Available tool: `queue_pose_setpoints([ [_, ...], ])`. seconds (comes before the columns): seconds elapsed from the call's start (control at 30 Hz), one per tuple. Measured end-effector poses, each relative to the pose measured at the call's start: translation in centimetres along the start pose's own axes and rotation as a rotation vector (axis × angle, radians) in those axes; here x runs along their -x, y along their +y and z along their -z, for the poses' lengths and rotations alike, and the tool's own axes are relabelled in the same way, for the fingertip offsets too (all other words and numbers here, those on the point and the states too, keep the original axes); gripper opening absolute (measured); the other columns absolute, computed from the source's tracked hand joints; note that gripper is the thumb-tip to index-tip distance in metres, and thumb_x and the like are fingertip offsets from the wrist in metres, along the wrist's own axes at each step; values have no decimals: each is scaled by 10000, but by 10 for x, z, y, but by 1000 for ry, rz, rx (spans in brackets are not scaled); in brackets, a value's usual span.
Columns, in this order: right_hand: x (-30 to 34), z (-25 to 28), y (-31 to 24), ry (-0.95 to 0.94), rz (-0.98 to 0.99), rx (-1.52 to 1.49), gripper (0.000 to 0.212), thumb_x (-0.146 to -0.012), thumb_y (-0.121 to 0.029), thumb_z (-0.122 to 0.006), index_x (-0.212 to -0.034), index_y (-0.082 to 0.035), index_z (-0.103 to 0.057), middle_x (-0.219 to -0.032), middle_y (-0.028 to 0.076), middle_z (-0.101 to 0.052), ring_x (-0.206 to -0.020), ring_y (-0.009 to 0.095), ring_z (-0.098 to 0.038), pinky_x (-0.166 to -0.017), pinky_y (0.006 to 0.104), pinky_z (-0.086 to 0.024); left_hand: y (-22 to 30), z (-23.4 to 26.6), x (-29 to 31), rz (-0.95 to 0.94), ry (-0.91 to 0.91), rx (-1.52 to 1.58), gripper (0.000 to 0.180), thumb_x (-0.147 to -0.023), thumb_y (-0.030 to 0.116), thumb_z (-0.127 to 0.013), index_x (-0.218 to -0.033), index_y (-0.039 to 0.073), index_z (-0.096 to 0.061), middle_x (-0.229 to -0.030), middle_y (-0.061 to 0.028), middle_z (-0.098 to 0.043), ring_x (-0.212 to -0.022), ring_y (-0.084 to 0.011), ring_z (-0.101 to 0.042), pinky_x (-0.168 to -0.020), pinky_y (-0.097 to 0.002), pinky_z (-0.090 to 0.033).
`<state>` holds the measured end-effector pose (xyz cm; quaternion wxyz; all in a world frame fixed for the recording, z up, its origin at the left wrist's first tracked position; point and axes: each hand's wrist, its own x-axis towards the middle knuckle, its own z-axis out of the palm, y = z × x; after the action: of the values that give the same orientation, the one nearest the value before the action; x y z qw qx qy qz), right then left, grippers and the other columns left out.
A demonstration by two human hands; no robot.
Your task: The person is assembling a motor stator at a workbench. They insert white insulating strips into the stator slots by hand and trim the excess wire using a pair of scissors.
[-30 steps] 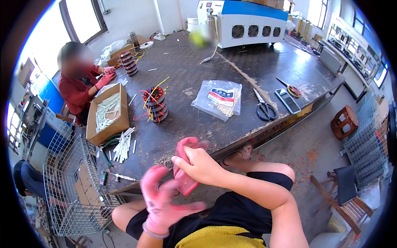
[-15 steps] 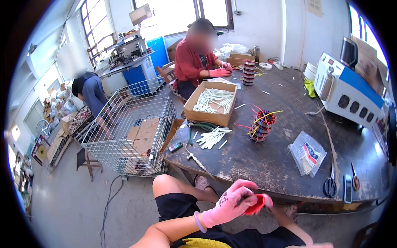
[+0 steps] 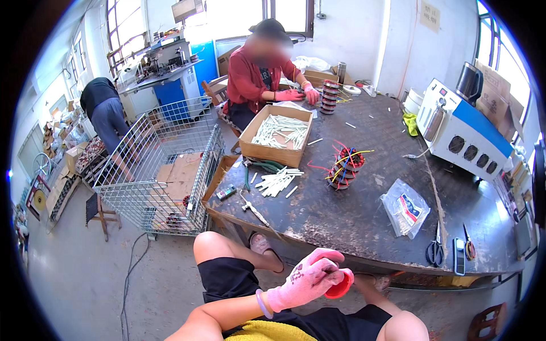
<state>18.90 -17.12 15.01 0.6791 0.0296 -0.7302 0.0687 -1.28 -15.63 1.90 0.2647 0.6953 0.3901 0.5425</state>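
My left hand [image 3: 304, 282], in a pink glove, reaches in over my lap from the lower left. Its fingers are closed on a small red round piece [image 3: 340, 286] with a hollow, ring-like look; I cannot make out its exact kind. The hand is in front of the table's near edge, off the tabletop. My right hand cannot be made out. On the table [image 3: 364, 213] beyond stands a dark ribbed coil [image 3: 346, 169] with red, yellow and blue wires. Left of it, white sticks [image 3: 278, 182] lie loose beside a cardboard box [image 3: 267, 149] holding many more.
Scissors [image 3: 435, 253], a phone [image 3: 459, 256] and a plastic bag [image 3: 405, 209] lie at the table's right. A white-and-blue machine [image 3: 463, 128] stands behind them. A wire cage cart [image 3: 153, 193] is at the left. A co-worker [image 3: 259, 77] in red sits across; another person [image 3: 106, 113] bends over at far left.
My view has shifted, so the table and things on it sit further left. My left hand still grips the red piece. The co-worker's gloved hands have moved apart.
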Motion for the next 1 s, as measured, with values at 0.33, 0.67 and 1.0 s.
queue_pose_setpoints([
  [0.33,38,8,14,-293,-411,231,147,-951,-160,-640,-1023,-62,-558,-935,50,-546,-753,169,-527,-673,298,-432,-1,0,4,31,22,59,104,-890,54,-694,-949,12,-620,-1211,-138,-578,-974,-209,-616,-840,-325,-528],
  [0.67,47,15,7,-369,-484,298,156,-943,-169,-656,-1038,-67,-586,-969,58,-564,-789,172,-543,-695,304,-450,1,4,8,83,2,64,108,-864,-23,-658,-958,-8,-607,-1241,-142,-554,-980,-225,-625,-841,-327,-531],
  [1.0,22,54,-23,-150,-414,366,169,-935,-179,-671,-1052,-71,-614,-1002,65,-583,-826,175,-559,-716,309,-469,-9,-13,-6,-57,-33,114,152,-878,140,-738,-982,68,-655,-1213,-142,-593,-1098,-282,-593,-933,-395,-497],
])
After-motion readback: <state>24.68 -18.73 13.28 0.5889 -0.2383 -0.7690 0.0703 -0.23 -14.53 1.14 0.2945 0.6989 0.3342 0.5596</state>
